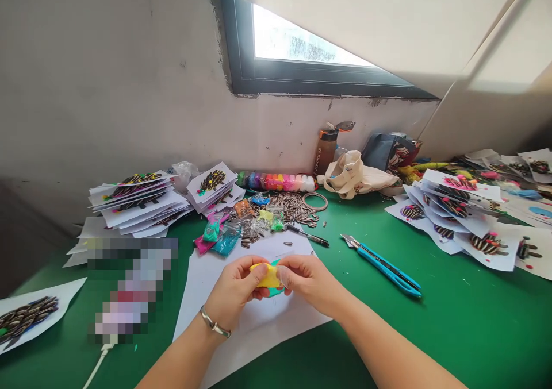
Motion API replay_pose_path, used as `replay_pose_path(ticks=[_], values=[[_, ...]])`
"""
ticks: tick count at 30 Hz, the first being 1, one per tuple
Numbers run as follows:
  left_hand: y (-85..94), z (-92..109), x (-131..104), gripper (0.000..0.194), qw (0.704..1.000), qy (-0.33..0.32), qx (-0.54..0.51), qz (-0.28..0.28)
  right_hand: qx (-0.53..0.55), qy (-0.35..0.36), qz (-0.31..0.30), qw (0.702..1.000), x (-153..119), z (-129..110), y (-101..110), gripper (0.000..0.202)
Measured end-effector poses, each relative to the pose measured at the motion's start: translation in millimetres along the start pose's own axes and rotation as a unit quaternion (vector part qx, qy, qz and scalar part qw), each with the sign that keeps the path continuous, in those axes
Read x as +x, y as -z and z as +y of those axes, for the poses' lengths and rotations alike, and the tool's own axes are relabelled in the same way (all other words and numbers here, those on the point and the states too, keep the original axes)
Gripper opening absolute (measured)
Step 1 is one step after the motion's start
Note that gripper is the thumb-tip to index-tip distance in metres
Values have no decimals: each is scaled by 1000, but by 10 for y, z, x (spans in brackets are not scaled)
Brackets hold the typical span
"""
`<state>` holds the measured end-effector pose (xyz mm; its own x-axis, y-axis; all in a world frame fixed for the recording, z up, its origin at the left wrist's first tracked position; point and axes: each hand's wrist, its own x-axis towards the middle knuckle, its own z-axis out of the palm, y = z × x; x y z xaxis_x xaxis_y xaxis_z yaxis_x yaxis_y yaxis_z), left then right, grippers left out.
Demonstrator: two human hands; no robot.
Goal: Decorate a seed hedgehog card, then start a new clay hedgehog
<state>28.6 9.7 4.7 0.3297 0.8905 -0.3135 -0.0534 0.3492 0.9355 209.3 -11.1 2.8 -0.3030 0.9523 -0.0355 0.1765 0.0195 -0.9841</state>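
Over the white paper [241, 337], my left hand [230, 288] pinches a soft yellow lump of modelling clay [268, 276] between thumb and fingers. From the other side, my right hand [308, 277] is closed on a bit of clear plastic wrapper at the clay's right end. A teal piece [275, 292] shows behind and below the yellow one; whether it is clay or a packet I cannot tell. Beyond my hands lie small packets of coloured clay, among them a blue-green packet [227, 239], and a black pen [308, 235].
Sunflower seeds [288, 208] are heaped beside a roll of tape [315, 201]. A blue utility knife [386, 268] lies to the right with its blade showing. Stacks of seed-picture sheets [138, 211] stand left and right. A pixelated device with a cable [101, 357] is at the left.
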Motion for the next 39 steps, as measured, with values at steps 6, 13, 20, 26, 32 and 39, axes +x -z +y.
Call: replay_pose_path(ticks=[6,13,20,26,32,39], values=[[-25,-2,-18,38,999,-33,34,5,118,-52,-60,990,23,29,4,37],[-84,10,-40,29,993,-73,89,-7,177,-98,-59,978,56,65,-9,31],[-119,-15,-73,26,979,-112,168,5,240,-101,-85,962,58,85,18,25],[-131,5,-99,20,968,-125,213,33,258,-119,-87,955,61,106,-10,25],[-60,-10,-55,25,973,-131,188,41,243,-131,-87,957,39,72,-25,32],[-61,-21,-61,30,981,-109,163,-5,220,-131,-63,965,57,107,-2,32]])
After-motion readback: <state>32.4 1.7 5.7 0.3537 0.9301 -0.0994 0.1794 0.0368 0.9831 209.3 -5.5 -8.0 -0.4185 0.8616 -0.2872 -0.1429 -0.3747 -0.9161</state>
